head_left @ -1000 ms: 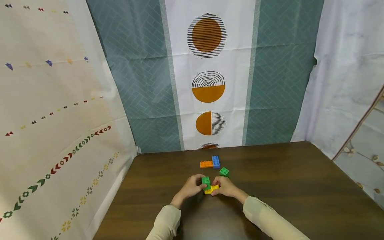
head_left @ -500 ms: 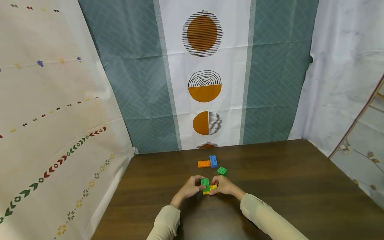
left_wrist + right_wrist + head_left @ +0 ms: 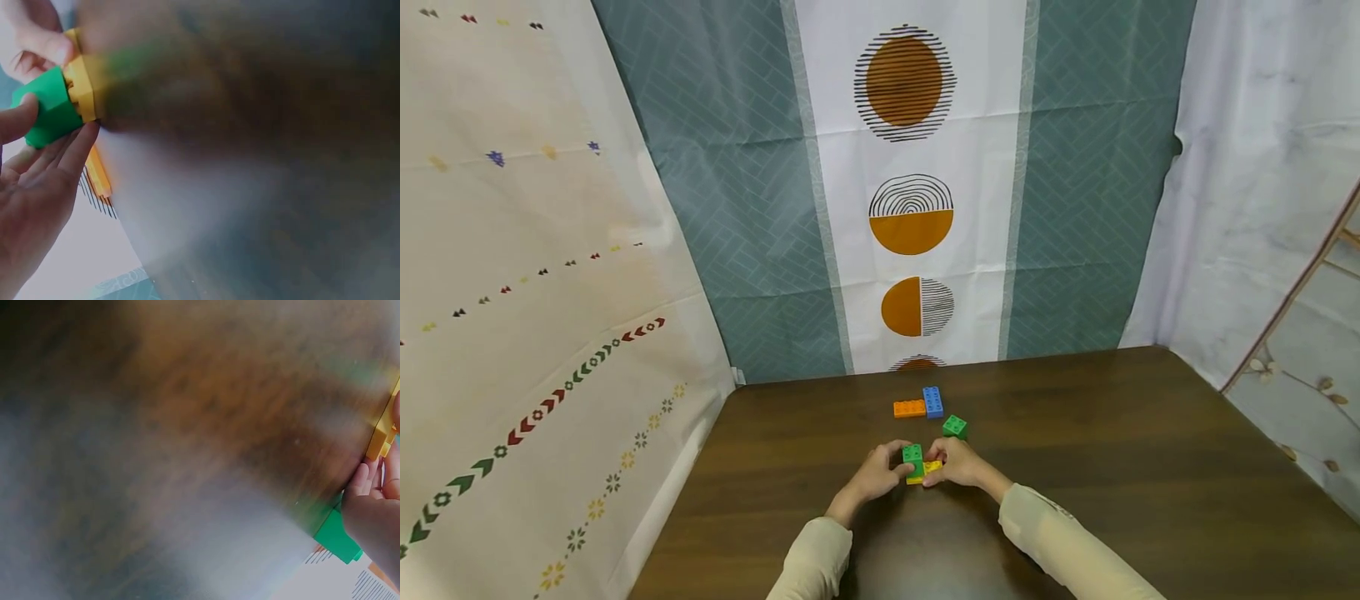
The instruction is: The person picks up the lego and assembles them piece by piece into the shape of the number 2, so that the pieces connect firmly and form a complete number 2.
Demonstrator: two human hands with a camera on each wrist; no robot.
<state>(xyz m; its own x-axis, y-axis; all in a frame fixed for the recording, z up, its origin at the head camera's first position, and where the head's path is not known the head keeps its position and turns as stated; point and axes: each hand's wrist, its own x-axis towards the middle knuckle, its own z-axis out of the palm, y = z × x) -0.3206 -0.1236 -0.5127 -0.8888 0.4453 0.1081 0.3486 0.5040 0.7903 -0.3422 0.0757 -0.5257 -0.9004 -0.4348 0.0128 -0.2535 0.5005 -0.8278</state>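
Note:
In the head view a yellow brick [image 3: 933, 467] lies low at the middle of the dark table, a green block [image 3: 913, 455] standing on its left end. My left hand [image 3: 872, 472] grips that green block, thumb on the near side and fingers behind. From the right, my right hand [image 3: 961, 463] pinches the other end of the yellow brick. The left wrist view has the green block [image 3: 49, 106] against the studs of the yellow brick [image 3: 84, 87], a thin line between them. Fingers of the right hand cover part of the yellow brick [image 3: 379, 442] in the right wrist view.
A second green block [image 3: 955, 427] sits just beyond my right hand. Farther back, an orange brick [image 3: 909, 408] and a blue brick [image 3: 932, 402] lie side by side on the table [image 3: 1075, 500]. Patterned cloths hang behind and at both sides.
The green block has shifted slightly right over the yellow brick, its left edge now closer to the brick's end. Both hands keep their grips. The head view has turned a little.

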